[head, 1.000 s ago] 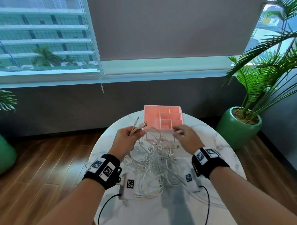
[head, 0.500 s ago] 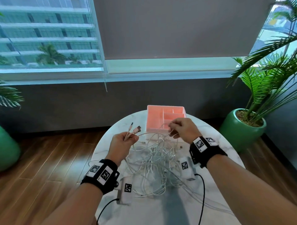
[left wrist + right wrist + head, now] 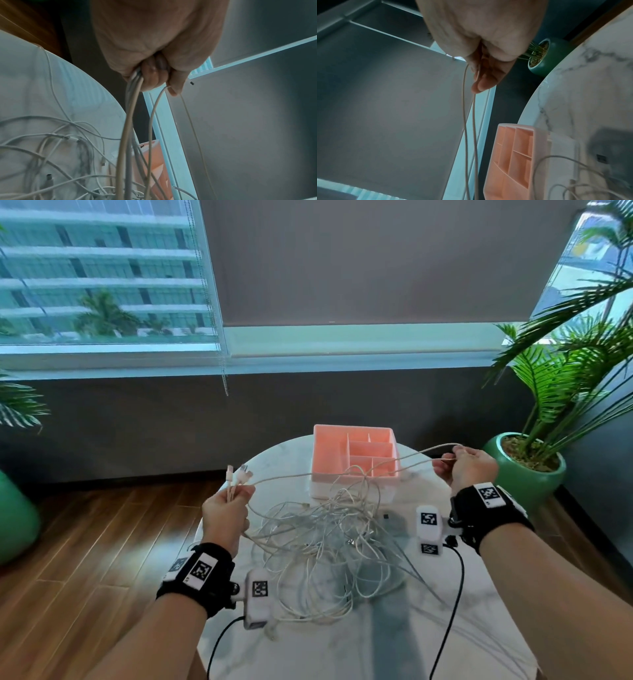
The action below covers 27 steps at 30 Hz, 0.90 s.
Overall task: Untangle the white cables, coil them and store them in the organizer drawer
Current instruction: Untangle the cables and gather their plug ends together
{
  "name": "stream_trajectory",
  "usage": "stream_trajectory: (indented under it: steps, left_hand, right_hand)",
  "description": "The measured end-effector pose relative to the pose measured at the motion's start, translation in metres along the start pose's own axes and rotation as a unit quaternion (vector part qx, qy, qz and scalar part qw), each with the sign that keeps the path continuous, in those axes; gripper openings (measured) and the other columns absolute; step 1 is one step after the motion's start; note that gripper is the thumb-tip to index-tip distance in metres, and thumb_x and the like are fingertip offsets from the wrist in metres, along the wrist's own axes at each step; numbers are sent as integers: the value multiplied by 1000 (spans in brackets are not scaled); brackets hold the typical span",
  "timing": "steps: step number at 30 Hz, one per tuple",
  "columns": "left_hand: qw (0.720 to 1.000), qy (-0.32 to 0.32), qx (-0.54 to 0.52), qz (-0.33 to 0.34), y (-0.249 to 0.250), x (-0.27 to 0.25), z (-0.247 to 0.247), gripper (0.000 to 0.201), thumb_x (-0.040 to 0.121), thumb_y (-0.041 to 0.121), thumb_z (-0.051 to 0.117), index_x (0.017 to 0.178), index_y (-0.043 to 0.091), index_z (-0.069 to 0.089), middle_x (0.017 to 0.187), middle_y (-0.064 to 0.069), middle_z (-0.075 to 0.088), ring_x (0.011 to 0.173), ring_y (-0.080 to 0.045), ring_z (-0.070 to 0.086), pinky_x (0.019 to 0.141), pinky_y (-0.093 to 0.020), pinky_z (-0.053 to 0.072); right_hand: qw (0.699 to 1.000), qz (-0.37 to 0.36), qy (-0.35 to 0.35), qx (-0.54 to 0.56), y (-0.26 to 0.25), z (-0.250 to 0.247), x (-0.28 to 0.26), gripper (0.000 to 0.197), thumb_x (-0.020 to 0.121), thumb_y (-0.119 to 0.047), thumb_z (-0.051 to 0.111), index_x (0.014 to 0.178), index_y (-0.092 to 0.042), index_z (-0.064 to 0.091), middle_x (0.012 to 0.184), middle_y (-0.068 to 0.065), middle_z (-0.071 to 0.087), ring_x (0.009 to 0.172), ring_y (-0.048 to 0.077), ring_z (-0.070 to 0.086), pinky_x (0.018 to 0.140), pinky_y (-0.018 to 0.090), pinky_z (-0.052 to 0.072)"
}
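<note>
A tangle of white cables (image 3: 325, 539) lies on the round marble table (image 3: 428, 628). My left hand (image 3: 227, 508) grips several cable ends, their plugs (image 3: 239, 472) sticking up above the fist; the left wrist view shows the fingers (image 3: 154, 73) curled round the strands (image 3: 130, 121). My right hand (image 3: 466, 465) pinches a loop of one cable (image 3: 404, 457), pulled out taut to the right over the pink organizer (image 3: 329, 453). The right wrist view shows that doubled strand (image 3: 469, 121) hanging from the fingers (image 3: 486, 75), with the organizer (image 3: 532, 162) below.
A potted palm in a green pot (image 3: 524, 470) stands on the floor right of the table. A second green pot (image 3: 13, 518) sits at far left. Wooden floor (image 3: 102, 542) surrounds the table; a dark wall and window lie behind.
My right hand has moved right and away from the pile, drawing a cable loop out taut. The left hand has kept its grip on the plug ends and shifted slightly left.
</note>
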<state>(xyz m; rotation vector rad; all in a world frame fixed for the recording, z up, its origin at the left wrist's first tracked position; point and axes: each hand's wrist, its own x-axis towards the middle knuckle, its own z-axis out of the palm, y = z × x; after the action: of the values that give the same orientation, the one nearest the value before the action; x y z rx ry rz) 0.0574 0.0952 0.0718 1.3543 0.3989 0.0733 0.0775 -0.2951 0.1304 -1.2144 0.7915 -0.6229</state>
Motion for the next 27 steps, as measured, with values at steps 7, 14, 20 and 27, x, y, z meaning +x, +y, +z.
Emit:
stream_trajectory:
  steps: [7,14,20,27]
  left_hand:
    - [985,-159,-35,55,30,-20,17,9,94,13,68,94,5,66,60,5,31,47,-7,23,38,-19,23]
    - [976,-189,55,97,42,-37,53,13,96,13,69,83,11,69,55,7,33,47,-10,23,40,-21,24]
    - [981,-161,-23,107,53,-33,52,13,96,11,67,96,-2,65,58,3,30,49,-10,20,40,-21,21]
    - [976,-165,-41,139,61,-26,41,24,96,14,67,99,-10,62,60,0,30,50,-13,19,42,-26,18]
  right_hand:
    - [957,-12,-116,-266,19,-2,-17,43,87,6,52,128,-7,53,103,24,60,64,30,61,53,33,55]
    - [761,-361,-393,-369,24,24,-116,52,84,2,53,133,-17,52,126,-4,53,116,12,49,100,25,41]
    - [714,-271,-478,-434,37,28,-111,14,95,-18,61,101,-15,73,86,-3,71,78,10,66,71,22,50]
    - [722,-271,-437,-462,47,2,-89,5,88,-14,64,88,-16,69,83,-10,64,75,3,58,72,20,45]
